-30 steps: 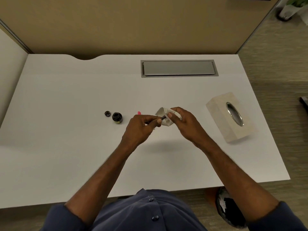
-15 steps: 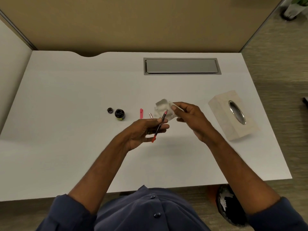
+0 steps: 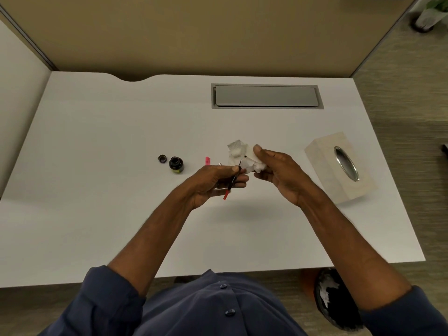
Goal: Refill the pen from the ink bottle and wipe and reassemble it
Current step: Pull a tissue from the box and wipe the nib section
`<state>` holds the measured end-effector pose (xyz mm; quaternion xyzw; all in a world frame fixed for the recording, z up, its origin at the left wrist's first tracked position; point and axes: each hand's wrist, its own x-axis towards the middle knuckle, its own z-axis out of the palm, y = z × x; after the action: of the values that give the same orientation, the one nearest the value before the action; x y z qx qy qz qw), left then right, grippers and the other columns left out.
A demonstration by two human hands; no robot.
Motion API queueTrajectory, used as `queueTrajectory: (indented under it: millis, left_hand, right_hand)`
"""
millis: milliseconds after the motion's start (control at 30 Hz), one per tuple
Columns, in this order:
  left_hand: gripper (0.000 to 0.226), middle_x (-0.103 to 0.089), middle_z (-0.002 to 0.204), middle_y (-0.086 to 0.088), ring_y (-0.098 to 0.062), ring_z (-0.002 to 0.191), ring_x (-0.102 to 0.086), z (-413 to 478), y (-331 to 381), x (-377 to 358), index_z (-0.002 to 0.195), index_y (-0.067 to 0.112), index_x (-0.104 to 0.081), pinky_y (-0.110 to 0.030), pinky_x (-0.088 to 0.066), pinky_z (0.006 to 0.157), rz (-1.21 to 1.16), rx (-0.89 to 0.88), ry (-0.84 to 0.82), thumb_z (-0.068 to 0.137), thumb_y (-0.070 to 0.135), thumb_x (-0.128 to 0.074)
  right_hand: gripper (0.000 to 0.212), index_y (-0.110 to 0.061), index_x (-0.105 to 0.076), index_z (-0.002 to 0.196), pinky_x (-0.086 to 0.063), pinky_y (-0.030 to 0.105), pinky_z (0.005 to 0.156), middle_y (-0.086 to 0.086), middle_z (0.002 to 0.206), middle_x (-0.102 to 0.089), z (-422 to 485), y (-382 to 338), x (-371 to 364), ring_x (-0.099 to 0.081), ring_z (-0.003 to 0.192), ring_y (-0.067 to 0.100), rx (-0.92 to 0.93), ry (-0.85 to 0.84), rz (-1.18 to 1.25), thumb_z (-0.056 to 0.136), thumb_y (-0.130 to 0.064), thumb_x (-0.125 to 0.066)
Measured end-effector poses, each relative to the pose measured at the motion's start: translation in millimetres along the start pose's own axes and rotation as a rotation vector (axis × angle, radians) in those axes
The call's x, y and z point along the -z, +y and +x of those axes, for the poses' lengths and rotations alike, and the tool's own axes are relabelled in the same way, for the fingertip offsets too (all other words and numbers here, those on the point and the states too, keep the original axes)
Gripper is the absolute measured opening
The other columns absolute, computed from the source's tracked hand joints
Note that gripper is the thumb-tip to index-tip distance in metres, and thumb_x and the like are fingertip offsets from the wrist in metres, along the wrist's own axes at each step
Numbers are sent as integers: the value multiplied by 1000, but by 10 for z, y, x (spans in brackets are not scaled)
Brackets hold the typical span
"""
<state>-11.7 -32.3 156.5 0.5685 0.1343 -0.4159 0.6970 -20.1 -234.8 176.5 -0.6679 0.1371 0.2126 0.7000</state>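
- Change since the earlier frames: the left hand [image 3: 213, 183] has turned the slim dark pen section with a red rear end [image 3: 232, 181] from lying level between the hands to a steep tilt, tip up, red end down; the right hand [image 3: 278, 173] has drawn the crumpled white tissue [image 3: 244, 157] slightly away from the tip.
- Left hand, centre of frame: thumb and fingers closed narrowly on the middle of the pen section; the tip touches, or lies just short of, the lower edge of the tissue, and which cannot be told.
- Right hand, right of centre: fingers closed around the tissue wad, thumb on top.
- Small round black ink bottle [image 3: 176, 164], left of centre: uncapped, upright on the white desk [image 3: 97, 190]; its dark cap [image 3: 162, 158] lies just beside it to the left.
- Short pink pen part [image 3: 207, 160]: lies on the desk between the bottle and the hands; a small pale piece beside it is too small to identify.
- Pale rectangular tissue box with an oval metal opening [image 3: 339, 168]: at the right edge of the desk.
- Stage (judged): wiping in progress; reassembly not yet begun.
- Risks (judged): a wet tip could mark fingers or desk if it slips past the tissue; the narrow pinch on a thin, tilted part could let it drop; a careless reach for the pink part could tip the open bottle.
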Motion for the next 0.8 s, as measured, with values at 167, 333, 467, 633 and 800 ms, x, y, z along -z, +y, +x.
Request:
queueTrajectory:
  millis: [167,333,467,633,800]
  left_hand:
    - [22,-76,107,-15,-26,98,-75,45,52,-67,114,6,-71,-36,-61,88,-60,28,-61,98,19,-61]
    - [26,-76,108,-18,-25,96,-75,107,107,-90,119,2,-69,-35,-62,86,-105,26,-56,98,16,-61]
    - [24,-76,107,-18,-24,93,-76,140,174,-89,115,1,-70,-33,-62,84,-99,11,-41,97,15,-62]
    - [19,-76,106,-18,-25,91,-76,152,226,-81,110,1,-72,-32,-63,80,-108,8,-5,96,11,-63]
    - [21,-76,107,-19,-25,92,-76,144,191,-10,111,0,-72,-32,-63,80,-108,10,27,95,11,-64]
  right_hand:
    - [25,-8,-72,112,-52,22,77,-10,81,-73,117,31,-7,-63,69,2,35,61,-112,96,-27,-69]
    - [17,-8,-72,108,-51,22,76,3,90,-74,223,6,-7,-67,74,7,53,106,-87,96,-19,-69]
    - [12,-15,-66,108,-51,25,77,2,94,-73,292,-16,-57,-67,83,14,36,158,14,97,-14,-67]
    - [19,-18,-64,114,-55,28,82,3,106,-72,344,-44,-104,-68,98,19,61,287,150,96,-19,-69]
    - [24,-17,-72,115,-56,27,84,0,108,-76,239,-99,-67,-70,93,14,61,116,-11,97,-32,-67]
